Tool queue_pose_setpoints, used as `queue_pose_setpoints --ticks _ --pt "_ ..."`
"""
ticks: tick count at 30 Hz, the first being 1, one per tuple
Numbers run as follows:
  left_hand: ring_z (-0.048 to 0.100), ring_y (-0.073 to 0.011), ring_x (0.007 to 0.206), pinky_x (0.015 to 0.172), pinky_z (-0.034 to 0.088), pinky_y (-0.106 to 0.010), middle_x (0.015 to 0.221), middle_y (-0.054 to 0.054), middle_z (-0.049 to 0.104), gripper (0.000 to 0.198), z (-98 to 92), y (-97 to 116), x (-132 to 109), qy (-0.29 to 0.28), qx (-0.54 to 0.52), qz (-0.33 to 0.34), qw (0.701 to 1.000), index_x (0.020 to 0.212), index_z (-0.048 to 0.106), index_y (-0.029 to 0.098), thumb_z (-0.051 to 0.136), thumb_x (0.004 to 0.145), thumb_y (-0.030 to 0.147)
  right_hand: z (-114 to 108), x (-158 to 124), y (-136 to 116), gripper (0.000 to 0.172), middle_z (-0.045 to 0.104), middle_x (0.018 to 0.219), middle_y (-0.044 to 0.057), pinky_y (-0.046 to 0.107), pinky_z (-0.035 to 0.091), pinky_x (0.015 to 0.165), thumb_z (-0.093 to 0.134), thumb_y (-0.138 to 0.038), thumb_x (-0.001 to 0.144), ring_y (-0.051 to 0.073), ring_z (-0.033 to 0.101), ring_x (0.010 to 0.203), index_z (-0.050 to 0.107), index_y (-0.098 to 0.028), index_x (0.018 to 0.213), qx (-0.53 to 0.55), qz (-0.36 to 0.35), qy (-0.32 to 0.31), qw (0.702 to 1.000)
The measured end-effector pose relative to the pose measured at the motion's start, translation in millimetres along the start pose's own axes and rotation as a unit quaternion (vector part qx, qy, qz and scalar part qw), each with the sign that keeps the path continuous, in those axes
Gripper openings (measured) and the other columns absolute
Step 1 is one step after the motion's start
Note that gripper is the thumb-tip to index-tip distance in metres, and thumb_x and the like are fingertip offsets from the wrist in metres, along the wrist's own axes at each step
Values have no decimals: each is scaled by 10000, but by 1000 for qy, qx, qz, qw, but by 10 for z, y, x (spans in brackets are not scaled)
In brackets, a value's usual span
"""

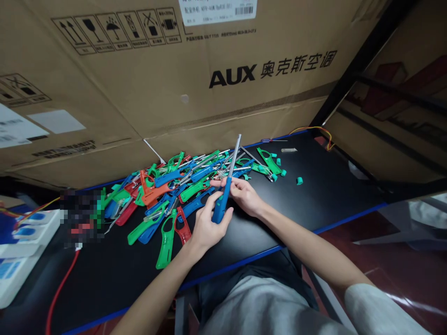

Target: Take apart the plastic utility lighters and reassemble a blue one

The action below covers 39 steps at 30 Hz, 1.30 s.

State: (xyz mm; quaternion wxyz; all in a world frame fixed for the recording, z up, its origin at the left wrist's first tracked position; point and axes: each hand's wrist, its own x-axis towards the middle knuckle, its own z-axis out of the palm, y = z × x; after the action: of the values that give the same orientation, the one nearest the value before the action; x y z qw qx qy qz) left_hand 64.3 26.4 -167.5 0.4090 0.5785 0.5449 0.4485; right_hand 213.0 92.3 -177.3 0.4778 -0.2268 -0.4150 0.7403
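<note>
I hold a long-nosed blue gas lighter [219, 213] with its metal tube pointing up and away. My left hand [207, 231] is closed round the handle, thumb on the near side. The fingers of my right hand [248, 197] pinch the lighter at the neck, where the blue body meets the tube. Just beyond my hands lies a heap of lighter parts: a green handle shell [166, 239], an orange shell [153, 193], a blue shell [167, 177], metal tubes and thin bent wires. A small green cap [299, 181] lies apart on the right.
A large cardboard box [272, 100] stands behind the black tabletop [296, 204]. A screwdriver [267, 140] lies by the box. A white power strip [30, 253] and a red cable [64, 279] are at the left. A black metal frame [344, 79] rises at the right.
</note>
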Motion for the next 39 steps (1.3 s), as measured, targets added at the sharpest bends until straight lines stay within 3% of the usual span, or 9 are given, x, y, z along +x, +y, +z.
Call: queue_pose_setpoints --ticks 11,15,18,23,27,31,35,39 --pt "516 -79 498 512 424 -159 611 53 582 299 -27 -56 17 3 30 17 999 1002 603 211 771 811 368 12 -42 40 497 707 1210 130 412 509 1036 757 -646 825 280 614 1235 682 -184 992 -33 -4 -40 999" --pt "537 -74 523 525 452 -157 676 35 619 334 -27 -109 54 -8 39 35 999 1084 623 197 743 843 394 -7 -24 40 473 718 1160 112 374 529 986 737 -626 856 245 657 1121 699 -177 999 -49 -30 -32 998" --pt "587 -81 546 524 505 -178 835 -20 681 390 -21 -139 82 -26 35 37 998 1212 637 184 652 914 435 -31 4 54 494 733 1035 93 325 545 901 750 -634 836 210 675 972 725 -163 983 -94 -60 19 994" --pt "671 -117 540 515 583 -219 879 -49 714 488 10 -117 86 -32 -59 -40 997 1234 614 154 615 929 535 -34 30 49 500 701 856 41 255 517 735 819 -608 755 139 601 753 757 -147 938 -123 -47 96 987" --pt "654 -130 471 416 535 -217 842 -62 719 506 9 -73 79 -58 -146 -84 984 1089 623 126 662 882 586 -13 16 -14 445 668 804 26 240 493 741 822 -548 770 118 572 735 762 -130 911 -121 -24 68 990" --pt "644 -130 458 415 537 -221 765 -31 686 485 -3 -64 88 -62 -178 -95 977 997 616 120 691 865 581 -14 3 -41 452 650 777 29 230 468 715 791 -565 792 112 552 715 740 -116 814 -150 -2 47 988" --pt "636 -115 465 419 519 -206 785 -16 672 460 6 -86 118 -80 -203 -99 971 1008 602 130 736 844 539 -34 5 -19 465 636 725 27 247 485 709 803 -582 762 125 570 692 716 -125 747 -154 -12 76 985" --pt "506 -49 374 324 381 -170 865 -2 652 393 15 -72 149 -114 -291 -144 939 1054 567 172 735 852 465 -48 16 -25 452 653 745 33 256 496 677 829 -572 735 129 583 660 730 -133 770 -131 1 62 989"
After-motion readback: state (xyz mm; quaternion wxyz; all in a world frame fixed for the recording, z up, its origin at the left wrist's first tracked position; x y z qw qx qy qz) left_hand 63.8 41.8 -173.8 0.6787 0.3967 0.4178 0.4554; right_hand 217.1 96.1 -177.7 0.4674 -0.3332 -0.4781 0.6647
